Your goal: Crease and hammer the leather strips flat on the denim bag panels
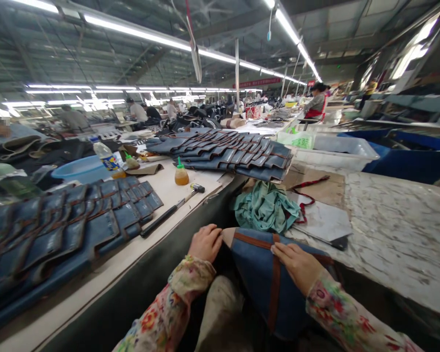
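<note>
A blue bag panel (254,266) with brown strips lies tilted across my lap, below the table edge. My left hand (206,243) is closed at its pale upper left corner, the fingers curled over the edge. My right hand (297,264) rests on top of the panel beside the brown strips, its fingers stretched out and lying flat. The panel's lower part falls into shadow. Just beyond it sits a crumpled green cloth (266,208).
Overlapping blue panels lie in a left stack (77,220) and a far stack (234,151). Between them are a hammer (174,210) and a glue bottle (181,174). A white bin (337,151) and blue bin (410,151) stand right. A co-worker (316,105) sits farther back.
</note>
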